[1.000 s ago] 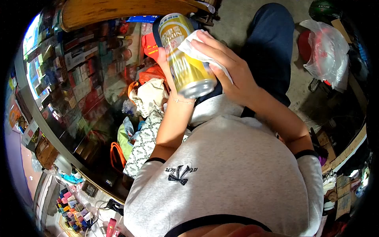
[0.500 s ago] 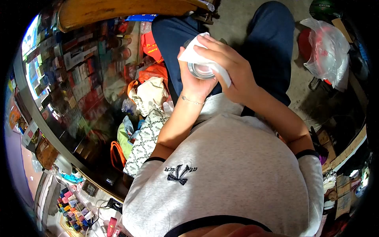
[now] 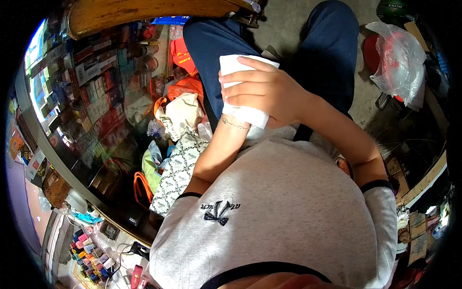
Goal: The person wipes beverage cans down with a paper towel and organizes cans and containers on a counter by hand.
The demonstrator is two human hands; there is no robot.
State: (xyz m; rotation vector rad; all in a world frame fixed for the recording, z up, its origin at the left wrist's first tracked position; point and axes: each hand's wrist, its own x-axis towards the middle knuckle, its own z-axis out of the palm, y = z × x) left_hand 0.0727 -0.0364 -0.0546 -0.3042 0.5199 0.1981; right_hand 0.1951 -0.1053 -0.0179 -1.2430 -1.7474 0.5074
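Note:
My right hand (image 3: 262, 91) lies over a white tissue (image 3: 233, 65), its fingers curved across it and pressing it down. Beneath the tissue is my left hand (image 3: 233, 119), mostly covered; only the heel of the palm by the bracelet and a bit at the left edge show. The round clear container with a shiny rim, held in my left hand a moment earlier, is now hidden under the tissue and right hand. Both hands are in front of my belly, above my lap.
A glass display case (image 3: 96, 96) full of small packages stands on the left. Cloth bags (image 3: 180, 115) lie beside my leg. A wooden edge (image 3: 159, 17) runs across the top. On the right, a clear plastic bag (image 3: 397, 62) rests near the floor. Thread spools (image 3: 91, 257) sit lower left.
My right hand and the tissue have moved down and flattened over the container, whose rim was visible before. My left hand is now more covered.

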